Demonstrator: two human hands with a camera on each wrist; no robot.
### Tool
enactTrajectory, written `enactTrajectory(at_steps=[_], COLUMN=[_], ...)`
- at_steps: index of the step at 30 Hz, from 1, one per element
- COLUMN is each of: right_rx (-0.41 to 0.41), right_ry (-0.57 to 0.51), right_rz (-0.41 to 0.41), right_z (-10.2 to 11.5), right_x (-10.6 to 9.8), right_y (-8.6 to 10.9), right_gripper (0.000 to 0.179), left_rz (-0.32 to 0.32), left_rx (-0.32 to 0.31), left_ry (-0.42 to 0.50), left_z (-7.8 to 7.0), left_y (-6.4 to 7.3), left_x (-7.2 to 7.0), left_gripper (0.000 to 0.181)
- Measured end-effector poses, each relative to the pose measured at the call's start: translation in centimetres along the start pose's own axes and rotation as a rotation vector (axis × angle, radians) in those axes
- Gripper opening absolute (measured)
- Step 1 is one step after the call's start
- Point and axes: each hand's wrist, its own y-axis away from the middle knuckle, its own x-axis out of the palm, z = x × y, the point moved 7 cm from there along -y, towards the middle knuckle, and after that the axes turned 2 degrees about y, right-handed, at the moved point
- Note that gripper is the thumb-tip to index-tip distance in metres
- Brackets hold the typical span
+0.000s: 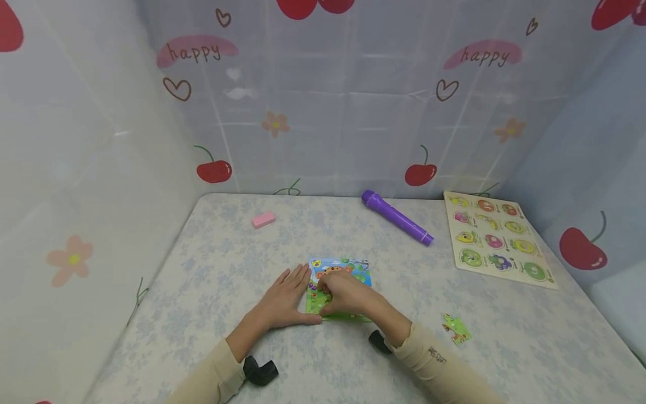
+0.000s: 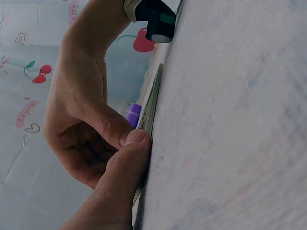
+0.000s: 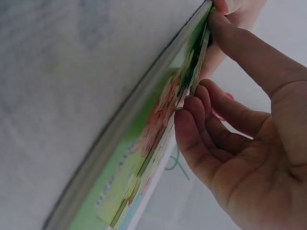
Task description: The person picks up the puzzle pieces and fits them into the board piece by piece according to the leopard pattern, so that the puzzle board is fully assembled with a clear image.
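A jigsaw puzzle (image 1: 314,302) with a cartoon animal, blue sky and green ground lies flat on the table. My left hand (image 1: 285,300) rests at its left side, fingers straight, thumb along the lower left corner. Over the puzzle, my right hand (image 1: 345,293) has its fingers curled, with the thumb near that same corner. In the right wrist view, the right fingertips (image 3: 184,117) and thumb are at a puzzle piece (image 3: 201,55) whose edge stands slightly raised. Both thumbs almost meet in the left wrist view. The right hand covers much of the picture.
A loose joined bit of puzzle (image 1: 457,329) lies to the right. Behind are a pink block (image 1: 263,219) and a purple microphone-shaped stick (image 1: 398,217). A fruit-picture board (image 1: 501,240) lies at the back right. Printed curtains (image 1: 343,112) stand along the table's back and sides.
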Motion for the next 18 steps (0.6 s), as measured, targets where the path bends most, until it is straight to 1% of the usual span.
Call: enactTrajectory(at_steps=[8,14,18], right_rx=[0.038,0.049,0.052], right_ry=[-0.016,-0.019,-0.011], right_rz=[0.003,-0.008,-0.011], right_z=[-0.3,-0.57,-0.58], right_x=[-0.1,-0.25,-0.31], right_y=[0.14,0.33,0.32], right_gripper=[0.046,0.039,0.037], left_rz=[-0.002,0.003,0.001], left_rx=[0.001,0.002,0.003], left_ry=[-0.006,0.013,0.009], left_z=[-0.07,-0.22,-0.2], left_y=[-0.02,0.08,0.09], left_x=[-0.11,-0.24,-0.26], left_gripper=[0.114,0.113,0.113])
